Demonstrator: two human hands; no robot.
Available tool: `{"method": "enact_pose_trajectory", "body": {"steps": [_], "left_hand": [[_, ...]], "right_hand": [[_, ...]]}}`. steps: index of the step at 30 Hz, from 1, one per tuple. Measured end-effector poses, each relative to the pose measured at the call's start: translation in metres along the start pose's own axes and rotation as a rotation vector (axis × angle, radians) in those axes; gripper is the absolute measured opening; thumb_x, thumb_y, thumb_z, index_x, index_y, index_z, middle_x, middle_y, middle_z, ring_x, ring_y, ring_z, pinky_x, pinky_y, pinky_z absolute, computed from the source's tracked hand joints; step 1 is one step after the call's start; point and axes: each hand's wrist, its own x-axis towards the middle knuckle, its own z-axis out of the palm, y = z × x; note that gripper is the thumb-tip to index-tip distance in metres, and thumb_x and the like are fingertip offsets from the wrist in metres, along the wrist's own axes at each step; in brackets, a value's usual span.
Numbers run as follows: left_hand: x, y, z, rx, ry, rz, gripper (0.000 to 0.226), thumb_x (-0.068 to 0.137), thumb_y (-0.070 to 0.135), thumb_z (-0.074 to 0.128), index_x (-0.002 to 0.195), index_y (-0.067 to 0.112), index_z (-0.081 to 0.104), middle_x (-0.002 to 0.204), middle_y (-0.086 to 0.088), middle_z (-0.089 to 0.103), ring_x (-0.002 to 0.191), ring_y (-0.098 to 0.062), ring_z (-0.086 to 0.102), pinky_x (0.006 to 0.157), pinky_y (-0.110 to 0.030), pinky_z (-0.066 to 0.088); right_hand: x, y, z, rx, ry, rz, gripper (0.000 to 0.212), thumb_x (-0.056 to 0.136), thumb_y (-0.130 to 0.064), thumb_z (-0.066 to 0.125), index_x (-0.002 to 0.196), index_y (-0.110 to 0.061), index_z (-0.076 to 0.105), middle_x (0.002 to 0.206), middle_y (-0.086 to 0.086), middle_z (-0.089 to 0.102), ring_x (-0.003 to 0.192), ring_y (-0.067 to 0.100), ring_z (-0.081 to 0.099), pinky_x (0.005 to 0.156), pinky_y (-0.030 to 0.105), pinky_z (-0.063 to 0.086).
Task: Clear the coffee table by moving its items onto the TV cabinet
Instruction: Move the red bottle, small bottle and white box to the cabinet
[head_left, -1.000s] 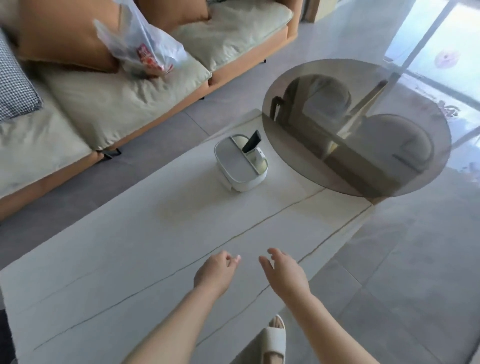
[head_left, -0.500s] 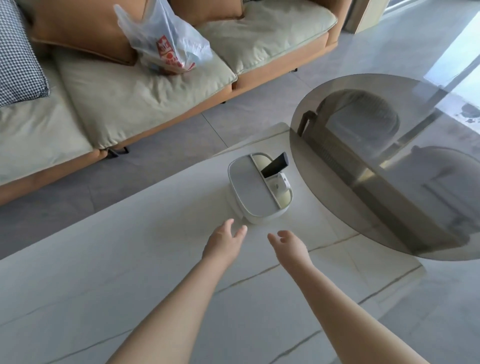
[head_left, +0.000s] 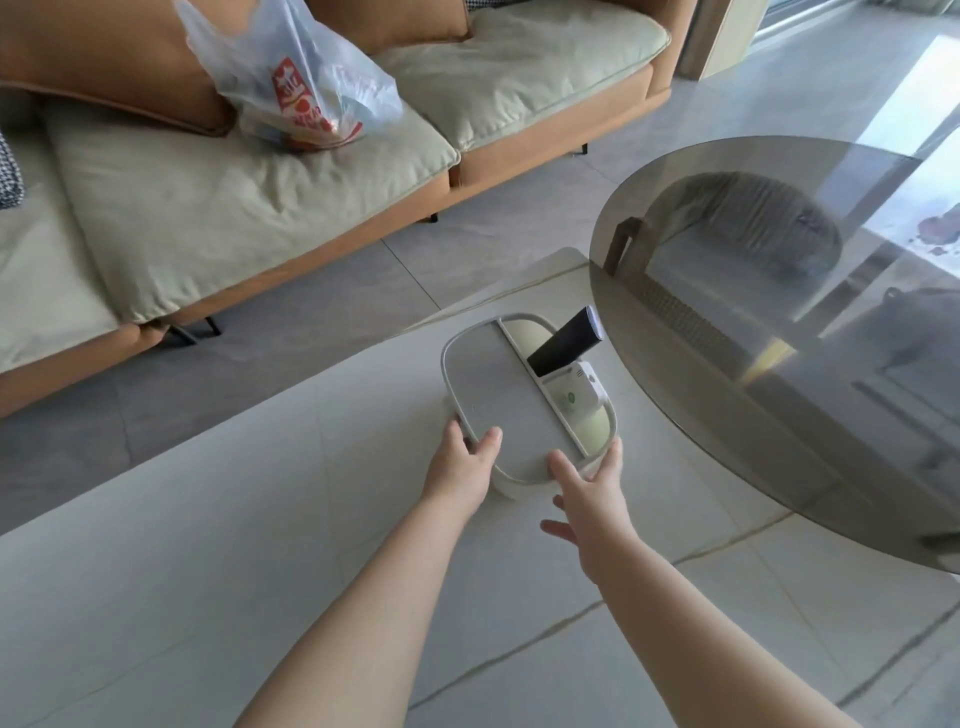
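A white oval storage box stands on the pale stone coffee table, near its far right corner. A flat lid covers its left half. In the open right slot a black remote leans up beside a white remote. My left hand holds the box's near left edge, thumb on the lid and fingers down the side. My right hand holds the near right edge, thumb on the lid and a finger along the rim. The TV cabinet is out of view.
A round smoked-glass table top overhangs the coffee table's right end, close beside the box. Across a strip of grey floor stands an orange sofa with green cushions, and a plastic bag lies on it.
Both hands have reached forward across the table and now hold the near end of the box. The view has moved closer to it.
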Motion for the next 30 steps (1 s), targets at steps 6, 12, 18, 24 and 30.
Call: {"method": "enact_pose_trajectory", "body": {"steps": [6,12,18,24,30], "left_hand": [[-0.008,-0.001,0.009,-0.236,0.044,-0.055,0.04,0.092,0.025,0.056,0.13,0.023,0.047,0.114,-0.002,0.061,0.104,-0.021,0.058,0.102,-0.042,0.046],[-0.041,-0.005,0.012,-0.356,0.093,-0.125,0.044,0.091,0.019,0.059,0.133,0.018,0.046,0.108,0.002,0.061,0.097,-0.019,0.061,0.092,-0.033,0.05],[-0.096,0.003,0.01,-0.511,0.049,-0.187,0.053,0.086,0.014,0.066,0.134,0.027,0.047,0.092,0.013,0.065,0.086,-0.009,0.065,0.068,-0.023,0.054],[-0.166,0.014,0.012,-0.525,-0.084,-0.191,0.059,0.083,0.014,0.069,0.136,0.027,0.047,0.106,0.005,0.069,0.095,-0.012,0.067,0.068,-0.024,0.054],[-0.251,0.031,0.021,-0.441,-0.263,-0.165,0.061,0.083,0.016,0.069,0.138,0.029,0.044,0.112,0.002,0.068,0.102,-0.019,0.066,0.08,-0.029,0.054]], "right_hand": [[0.002,0.006,-0.002,0.137,-0.042,-0.027,0.076,0.09,-0.022,0.056,0.142,-0.049,0.007,0.096,0.0,0.048,0.096,0.029,0.059,0.082,0.046,0.056],[-0.024,0.014,-0.016,0.123,-0.064,-0.005,0.073,0.09,-0.023,0.056,0.141,-0.049,0.01,0.132,0.008,0.049,0.108,0.029,0.057,0.085,0.047,0.056],[-0.078,0.017,-0.046,0.169,-0.037,-0.012,0.072,0.09,-0.025,0.059,0.138,-0.054,0.015,0.135,0.003,0.051,0.108,0.026,0.059,0.08,0.043,0.058],[-0.153,0.028,-0.084,0.307,0.051,0.007,0.076,0.088,-0.022,0.062,0.142,-0.049,0.016,0.13,0.003,0.055,0.105,0.029,0.062,0.076,0.042,0.058],[-0.245,0.036,-0.128,0.423,0.197,0.015,0.08,0.086,-0.019,0.065,0.144,-0.045,0.016,0.128,0.007,0.056,0.107,0.032,0.061,0.078,0.046,0.058]]}}
